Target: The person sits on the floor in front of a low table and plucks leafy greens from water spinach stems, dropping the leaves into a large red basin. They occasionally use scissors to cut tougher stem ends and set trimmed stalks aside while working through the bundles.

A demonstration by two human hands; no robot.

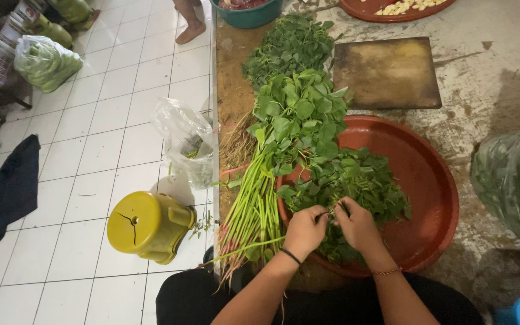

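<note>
Both hands, left hand [306, 229] and right hand [356, 224], pinch shut on a leafy green stem [331, 210] over the red tray [434, 180], stripping leaves; uncut bunches [260, 198] lie at nine o'clock.

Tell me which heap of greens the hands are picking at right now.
The loose leaves inside the big red tray; both the left hand and right hand pinch them. The stemmed bunches lie untouched on the counter.
</note>
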